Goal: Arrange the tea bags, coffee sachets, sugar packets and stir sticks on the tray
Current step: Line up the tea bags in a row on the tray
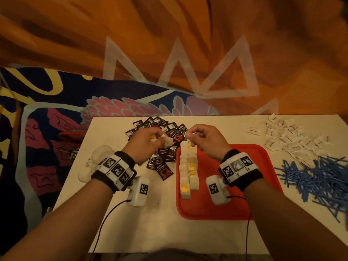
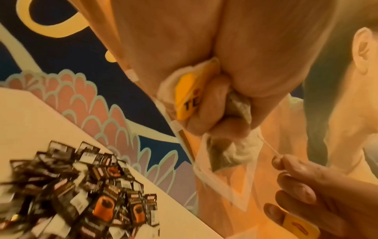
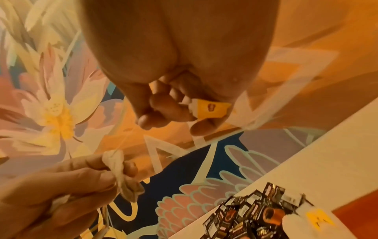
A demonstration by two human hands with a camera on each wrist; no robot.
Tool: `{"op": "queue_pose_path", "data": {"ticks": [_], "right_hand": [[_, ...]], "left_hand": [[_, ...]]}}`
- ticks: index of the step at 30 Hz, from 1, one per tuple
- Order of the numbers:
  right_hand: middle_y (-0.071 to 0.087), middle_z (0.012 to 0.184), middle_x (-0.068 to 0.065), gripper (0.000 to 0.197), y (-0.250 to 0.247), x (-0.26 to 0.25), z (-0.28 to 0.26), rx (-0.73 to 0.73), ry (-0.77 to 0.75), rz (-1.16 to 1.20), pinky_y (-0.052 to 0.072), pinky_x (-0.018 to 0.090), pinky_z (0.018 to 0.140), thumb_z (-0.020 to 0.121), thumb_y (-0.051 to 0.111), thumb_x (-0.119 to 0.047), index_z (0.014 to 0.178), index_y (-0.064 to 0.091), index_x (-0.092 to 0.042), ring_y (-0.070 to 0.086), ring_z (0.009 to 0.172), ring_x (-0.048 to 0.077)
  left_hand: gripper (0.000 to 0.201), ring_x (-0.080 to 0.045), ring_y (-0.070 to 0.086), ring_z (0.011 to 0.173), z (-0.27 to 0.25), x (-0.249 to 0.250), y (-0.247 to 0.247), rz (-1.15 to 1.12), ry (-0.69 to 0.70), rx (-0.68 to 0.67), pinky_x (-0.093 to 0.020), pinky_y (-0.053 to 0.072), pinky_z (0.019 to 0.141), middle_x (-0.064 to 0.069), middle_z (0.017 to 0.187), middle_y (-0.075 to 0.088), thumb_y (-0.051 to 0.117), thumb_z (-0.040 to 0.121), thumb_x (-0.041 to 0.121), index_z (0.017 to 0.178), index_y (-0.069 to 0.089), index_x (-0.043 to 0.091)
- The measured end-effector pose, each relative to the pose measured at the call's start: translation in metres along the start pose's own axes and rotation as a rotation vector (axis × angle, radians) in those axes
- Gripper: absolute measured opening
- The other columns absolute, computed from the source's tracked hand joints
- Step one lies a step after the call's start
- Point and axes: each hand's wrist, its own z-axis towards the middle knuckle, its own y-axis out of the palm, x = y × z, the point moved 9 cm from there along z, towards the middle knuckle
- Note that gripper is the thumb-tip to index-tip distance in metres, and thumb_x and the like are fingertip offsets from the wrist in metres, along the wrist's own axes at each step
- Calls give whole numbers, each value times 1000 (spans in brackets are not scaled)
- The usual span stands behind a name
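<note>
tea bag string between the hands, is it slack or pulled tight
Pulled tight: the string runs straight from the tea bag in the left hand to the right hand's pinching fingertips.

white table, painted mural wall behind

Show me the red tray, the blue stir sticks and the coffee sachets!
red tray (image 1: 222, 200), head view, bare middle of its floor.
blue stir sticks (image 1: 316, 178), head view, middle of the heap.
coffee sachets (image 1: 165, 170), head view, one near sachet.

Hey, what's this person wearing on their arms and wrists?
Bare forearms, no sleeves. The left hand and right hand each have a black wristband carrying white blocks printed with black square codes, plus a white camera box beneath, trailing a thin black cable.
</note>
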Motion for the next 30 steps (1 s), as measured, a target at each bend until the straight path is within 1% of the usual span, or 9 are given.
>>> {"op": "queue_pose_path", "data": {"ticks": [3,6,8,12,16,18,22,26,30], "right_hand": [[65,66,4,8,-5,-25,2,4,-76,-87,41,10,57,92,66,-18,84,69,-20,55,54,0],[68,75,6,7,-12,-55,10,-17,-140,-186,48,22,64,91,67,-23,85,69,-26,62,66,13],[66,75,-3,8,-17,-76,13,-52,-178,-240,50,28,70,92,66,-25,85,66,-29,62,72,14],[66,79,-4,6,-41,-115,18,-9,-239,-338,51,31,73,92,65,-27,88,68,-25,63,75,14],[63,76,-8,6,-63,-142,22,24,-268,-409,49,23,69,93,63,-30,88,65,-28,61,72,8],[65,80,-7,7,-69,-156,25,42,-293,-428,49,22,69,93,63,-31,87,65,-30,60,73,7],[64,79,-10,15,-74,-174,29,91,-340,-418,53,30,73,92,66,-29,80,61,-37,63,76,12],[64,76,-10,11,-86,-179,27,154,-376,-442,53,34,71,92,66,-30,83,64,-35,60,70,10],[68,84,-7,5,-90,-176,23,153,-392,-493,55,32,72,92,65,-32,90,68,-30,60,72,6]], "left_hand": [[11,-5,57,52,-5,-9,16,-147,-90,-68,-21,44,50,-1,97,68,65,94,12,95,69,23],[16,-9,54,55,-10,3,36,-415,-125,-154,-20,47,51,-4,101,68,67,92,6,102,70,18],[16,-5,55,57,-9,22,41,-510,-84,-151,-17,46,51,-6,100,68,66,93,7,106,70,16],[22,-1,61,66,6,49,12,-470,25,99,-19,52,60,1,108,69,70,91,17,113,69,21],[35,-2,59,109,20,66,-22,-365,123,289,-27,50,92,19,117,63,75,87,28,120,63,33],[39,2,61,99,25,80,-25,-360,153,258,-17,52,81,15,116,64,74,88,25,125,64,27],[21,-8,59,58,31,94,-21,-413,162,214,-26,48,52,3,98,69,72,90,22,112,71,21],[11,-8,52,53,29,90,-14,-589,104,151,-22,42,50,-2,86,65,68,93,15,102,72,18],[22,-6,53,55,26,90,-20,-589,98,178,-21,43,51,3,105,65,70,92,17,113,68,21]]}}
